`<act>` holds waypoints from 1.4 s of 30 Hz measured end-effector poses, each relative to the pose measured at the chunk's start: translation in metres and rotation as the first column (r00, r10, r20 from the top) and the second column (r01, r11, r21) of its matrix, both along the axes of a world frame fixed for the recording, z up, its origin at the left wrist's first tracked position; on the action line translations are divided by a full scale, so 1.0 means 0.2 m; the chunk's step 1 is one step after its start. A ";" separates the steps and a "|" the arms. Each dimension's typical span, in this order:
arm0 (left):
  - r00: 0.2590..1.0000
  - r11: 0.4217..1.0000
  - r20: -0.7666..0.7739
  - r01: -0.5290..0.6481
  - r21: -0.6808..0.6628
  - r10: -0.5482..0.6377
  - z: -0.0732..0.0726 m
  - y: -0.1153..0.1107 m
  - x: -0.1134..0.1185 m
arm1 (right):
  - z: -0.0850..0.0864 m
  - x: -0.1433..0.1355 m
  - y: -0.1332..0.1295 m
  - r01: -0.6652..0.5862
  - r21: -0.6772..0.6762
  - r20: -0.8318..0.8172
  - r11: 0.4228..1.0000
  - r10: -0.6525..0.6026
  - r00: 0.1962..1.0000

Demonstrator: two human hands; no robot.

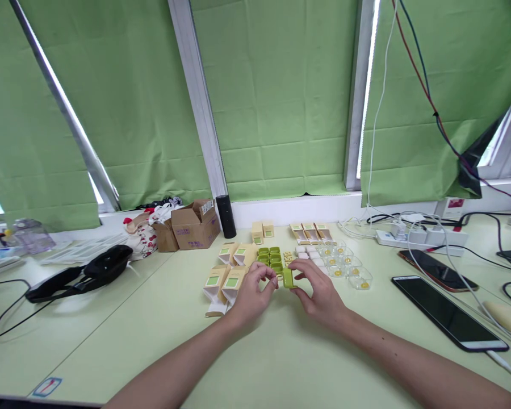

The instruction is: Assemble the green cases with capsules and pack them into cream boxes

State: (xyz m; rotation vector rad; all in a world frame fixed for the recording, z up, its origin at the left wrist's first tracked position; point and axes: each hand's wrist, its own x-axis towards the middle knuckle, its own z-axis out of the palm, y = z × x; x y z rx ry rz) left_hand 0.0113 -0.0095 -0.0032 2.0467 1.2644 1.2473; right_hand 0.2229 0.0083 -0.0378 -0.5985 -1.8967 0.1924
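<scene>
My right hand [321, 292] grips a small green plastic case [288, 278] between thumb and fingers, above the table. Just left of it, my left hand [253, 292] is closed in a pinch; whatever lies between its fingertips is too small to make out. Beyond the hands stand two columns of green cases [275, 250], with small yellow pieces [288, 257] beside them. White blocks [301, 250] and clear plastic cups with yellow bits [360, 278] lie to the right. Open beige cartons with green labels [215, 282] stand by my left hand.
More small cartons [310, 233] stand at the back. A cardboard box [196, 224] and a black cylinder [225, 217] are back left, a black strapped pouch [85, 272] farther left. On the right lie a phone [449, 312], another dark phone [436, 270] and cabled power strips [421, 241].
</scene>
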 end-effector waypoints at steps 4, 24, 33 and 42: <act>1.000 1.000 0.004 -0.002 0.009 0.002 0.00 0.00 0.00 | 0.00 0.00 0.00 0.003 -0.003 0.003 1.000 -0.003 1.000; 0.975 0.925 -0.221 0.101 0.365 -0.020 0.01 -0.07 0.00 | -0.01 0.00 -0.01 0.014 0.123 0.126 0.992 -0.030 0.992; 0.971 0.911 -0.237 0.118 0.394 -0.023 0.00 -0.06 0.00 | 0.02 0.00 -0.02 0.021 0.220 0.156 0.975 -0.057 0.986; 0.969 0.913 -0.246 0.112 0.392 -0.013 -0.01 -0.05 -0.01 | 0.01 0.00 -0.02 0.033 0.255 0.159 0.966 -0.075 0.984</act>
